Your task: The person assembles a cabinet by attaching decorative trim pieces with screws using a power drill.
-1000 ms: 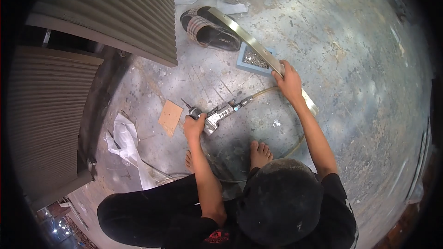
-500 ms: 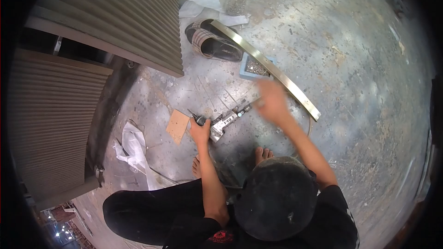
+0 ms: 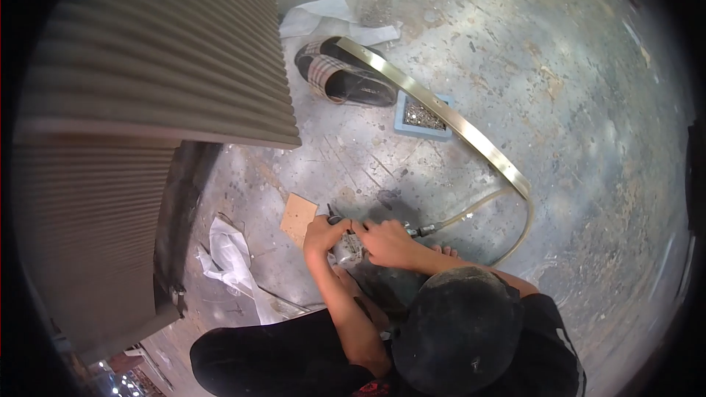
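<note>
The right hand (image 3: 386,241) has left the metal strip (image 3: 441,112), which now lies free on the floor (image 3: 573,103), and joins the left hand (image 3: 322,235) on the air tool (image 3: 346,248); both hands grasp it near the person's feet, with its hose (image 3: 478,209) trailing right

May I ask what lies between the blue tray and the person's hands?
Head view: only bare concrete floor separates blue tray from left hand and right hand on the air tool.
</note>
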A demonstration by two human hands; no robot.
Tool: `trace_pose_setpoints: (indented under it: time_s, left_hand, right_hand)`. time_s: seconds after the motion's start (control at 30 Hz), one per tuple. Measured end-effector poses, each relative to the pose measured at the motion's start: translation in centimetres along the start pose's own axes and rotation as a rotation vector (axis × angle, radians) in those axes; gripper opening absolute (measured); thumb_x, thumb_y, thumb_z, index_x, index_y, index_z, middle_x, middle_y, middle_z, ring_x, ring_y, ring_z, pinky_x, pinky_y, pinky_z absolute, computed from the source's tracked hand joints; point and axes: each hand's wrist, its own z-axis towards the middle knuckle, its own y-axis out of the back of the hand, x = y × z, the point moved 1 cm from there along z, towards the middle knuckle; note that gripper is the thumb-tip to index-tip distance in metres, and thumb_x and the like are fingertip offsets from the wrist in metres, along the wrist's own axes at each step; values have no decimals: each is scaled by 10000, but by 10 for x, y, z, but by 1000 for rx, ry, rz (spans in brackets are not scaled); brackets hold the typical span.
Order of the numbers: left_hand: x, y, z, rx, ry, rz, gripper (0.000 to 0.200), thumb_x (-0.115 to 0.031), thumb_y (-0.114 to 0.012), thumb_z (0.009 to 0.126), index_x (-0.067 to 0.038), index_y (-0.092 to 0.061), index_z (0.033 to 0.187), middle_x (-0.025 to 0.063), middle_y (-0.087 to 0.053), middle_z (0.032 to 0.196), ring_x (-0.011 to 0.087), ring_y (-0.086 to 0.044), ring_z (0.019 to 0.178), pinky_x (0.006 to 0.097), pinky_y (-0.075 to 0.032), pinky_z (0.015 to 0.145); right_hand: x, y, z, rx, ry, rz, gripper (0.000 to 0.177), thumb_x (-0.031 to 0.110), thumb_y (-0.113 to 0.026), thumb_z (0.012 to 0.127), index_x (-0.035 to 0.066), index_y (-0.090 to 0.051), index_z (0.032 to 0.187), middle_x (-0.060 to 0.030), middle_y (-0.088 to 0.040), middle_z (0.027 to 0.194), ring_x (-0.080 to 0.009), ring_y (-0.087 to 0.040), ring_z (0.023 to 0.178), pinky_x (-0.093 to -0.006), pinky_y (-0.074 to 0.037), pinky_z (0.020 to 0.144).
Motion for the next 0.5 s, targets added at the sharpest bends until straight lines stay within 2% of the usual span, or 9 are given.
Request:
trace_pose_setpoints:
  time_s: [0.13,0.2,0.33,0.4,0.5]
  left_hand:
    - [-45,2,-3,235,-33,46,477,-380,-727,742,75,-684,878,101,-625,638,177,-592,510,327,-443,442]
    - [-60,5,-2,353,-88,-58,482,-401,-716,796,71,-680,886,92,-629,634,164,-585,480,302,-451,439]
    - [-90,23,-1,503,-116,-285,422,-371,-673,890,51,-666,874,46,-589,603,112,-538,475,259,-398,433]
    - [-103,24,10,406,-289,-323,355,-317,-659,907,36,-666,873,42,-600,623,103,-546,516,246,-384,458]
    - [-143,4,34,124,-635,-363,224,-202,-659,894,21,-664,876,70,-636,658,140,-582,581,269,-426,538]
  right_hand:
    - [-5,34,-18,21,-139,127,759,160,-706,691,-52,-399,1351,-192,-639,969,-380,-664,728,-486,-529,626]
    - [-7,61,-28,22,-197,193,712,153,-699,709,-67,-411,1322,-222,-643,952,-391,-666,755,-484,-536,663]
    - [-19,77,-44,64,-363,316,760,187,-708,714,2,-398,1383,-248,-638,972,-417,-654,821,-491,-525,737]
    - [-18,86,-57,74,-429,383,759,212,-720,715,44,-422,1392,-256,-644,1012,-436,-647,880,-479,-517,786]
    - [-18,77,-86,-6,-609,875,645,199,-735,754,29,-510,1334,-207,-655,1099,-360,-653,986,-400,-501,859]
